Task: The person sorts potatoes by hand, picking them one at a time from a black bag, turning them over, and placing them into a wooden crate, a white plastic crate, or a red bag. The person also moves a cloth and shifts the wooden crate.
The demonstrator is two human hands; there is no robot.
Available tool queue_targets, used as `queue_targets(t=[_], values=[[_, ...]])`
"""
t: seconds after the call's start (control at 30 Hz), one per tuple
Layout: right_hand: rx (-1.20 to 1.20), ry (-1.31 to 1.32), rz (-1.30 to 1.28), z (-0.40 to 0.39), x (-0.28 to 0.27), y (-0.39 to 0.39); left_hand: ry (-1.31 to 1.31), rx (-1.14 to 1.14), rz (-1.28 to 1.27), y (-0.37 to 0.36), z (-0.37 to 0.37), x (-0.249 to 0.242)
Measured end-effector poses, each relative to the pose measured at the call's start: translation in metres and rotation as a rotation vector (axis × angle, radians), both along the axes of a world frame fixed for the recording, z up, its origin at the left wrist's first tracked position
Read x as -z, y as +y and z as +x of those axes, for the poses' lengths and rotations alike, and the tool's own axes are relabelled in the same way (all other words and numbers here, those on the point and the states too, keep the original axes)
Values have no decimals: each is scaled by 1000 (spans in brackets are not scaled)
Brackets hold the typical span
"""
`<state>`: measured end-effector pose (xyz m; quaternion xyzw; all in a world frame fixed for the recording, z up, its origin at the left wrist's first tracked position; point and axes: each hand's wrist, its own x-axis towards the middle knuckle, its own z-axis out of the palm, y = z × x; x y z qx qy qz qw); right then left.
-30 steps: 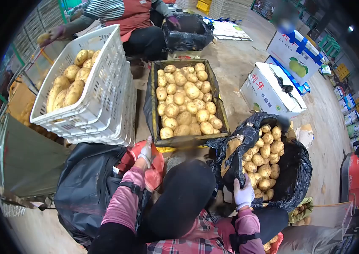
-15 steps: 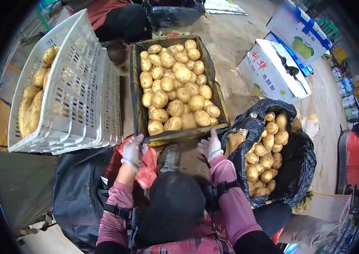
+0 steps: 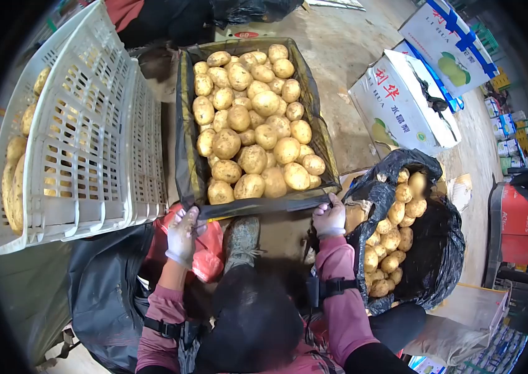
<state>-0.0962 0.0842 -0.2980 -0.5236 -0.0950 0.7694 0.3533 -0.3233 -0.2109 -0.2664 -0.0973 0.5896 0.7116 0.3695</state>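
Observation:
A box lined with a dark plastic bag point(image 3: 189, 146) stands in front of me, filled with potatoes point(image 3: 252, 159). My left hand point(image 3: 184, 232), in a whitish glove, is closed on the liner at the near left corner. At the near right corner my right hand point(image 3: 330, 218), also gloved, pinches the liner's edge. The liner's near edge stretches between both hands. Right of my right hand sits a black-bagged container point(image 3: 441, 249) with more potatoes point(image 3: 391, 240) in it.
White plastic crates point(image 3: 83, 137) with potatoes lean at the left. Printed cartons point(image 3: 394, 103) stand at the upper right. A red bag point(image 3: 206, 252) lies beside my left hand, near my shoe point(image 3: 242, 240). Part of another person point(image 3: 170, 22) shows at the top left.
Both hands have closed on the liner; my right hand's fingers were more spread before. It has shifted right and my left hand left. The view has shifted slightly.

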Motion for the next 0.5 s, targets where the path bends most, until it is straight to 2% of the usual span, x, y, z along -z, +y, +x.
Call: queue_targets(t=[0.1,0.13,0.27,0.3,0.33,0.43,0.5], values=[[-86,-12,32,8,7,0,-11,83,-50,-10,-1,3],[57,-59,-19,3,5,6,10,76,-26,-8,0,3],[121,-29,62,2,25,20,69,125,-52,-7,1,12],[27,-29,188,9,34,20,67,124,-39,-9,1,12],[64,-55,139,12,35,21,65,120,-24,-10,1,12],[41,54,84,22,32,16,45,120,-13,-14,1,11],[-101,207,52,31,21,3,91,136,-14,-14,2,10]])
